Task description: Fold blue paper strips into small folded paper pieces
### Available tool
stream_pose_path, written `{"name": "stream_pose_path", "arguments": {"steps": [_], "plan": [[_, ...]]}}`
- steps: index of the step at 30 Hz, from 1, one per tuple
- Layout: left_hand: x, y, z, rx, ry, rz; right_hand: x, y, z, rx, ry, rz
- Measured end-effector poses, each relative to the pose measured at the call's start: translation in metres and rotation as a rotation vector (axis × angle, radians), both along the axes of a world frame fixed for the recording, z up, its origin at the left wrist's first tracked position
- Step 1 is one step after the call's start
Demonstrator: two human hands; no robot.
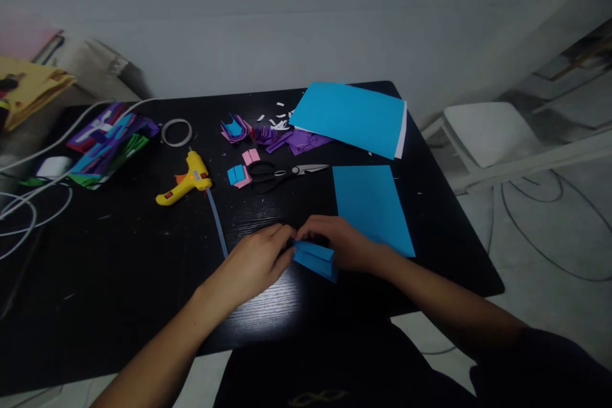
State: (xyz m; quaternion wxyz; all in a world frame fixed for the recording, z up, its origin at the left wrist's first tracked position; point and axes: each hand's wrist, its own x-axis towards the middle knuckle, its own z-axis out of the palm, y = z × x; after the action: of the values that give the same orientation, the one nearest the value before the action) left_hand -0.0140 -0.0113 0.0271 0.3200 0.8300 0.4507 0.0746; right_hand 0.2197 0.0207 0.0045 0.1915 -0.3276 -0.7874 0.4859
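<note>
A folded blue paper piece (314, 257) is pinched between both hands near the table's front edge. My left hand (261, 257) closes on its left end, thumb and fingers together. My right hand (340, 241) curls over the piece from behind, its fingertips meeting the left ones at that end. Beyond my right hand lies a flat blue sheet (375, 204). Black-handled scissors (287, 172) rest behind the hands, beside small folded pink and blue pieces (238, 174).
A yellow glue gun (189, 182) lies left, near a tape ring (176, 132). Coloured paper bundles (112, 143) and white cables are farther left. Stacked blue sheets (351, 116), purple strips (306, 140) and white scraps sit at the back. A white chair (485, 131) stands right.
</note>
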Motion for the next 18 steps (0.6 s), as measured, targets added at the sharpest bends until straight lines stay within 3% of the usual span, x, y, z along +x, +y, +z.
{"name": "stream_pose_path", "arguments": {"steps": [18], "plan": [[0.0006,0.0013,-0.0015,-0.003,-0.04,0.003,-0.001,0.0003,-0.0051,0.011,0.033,-0.01]]}}
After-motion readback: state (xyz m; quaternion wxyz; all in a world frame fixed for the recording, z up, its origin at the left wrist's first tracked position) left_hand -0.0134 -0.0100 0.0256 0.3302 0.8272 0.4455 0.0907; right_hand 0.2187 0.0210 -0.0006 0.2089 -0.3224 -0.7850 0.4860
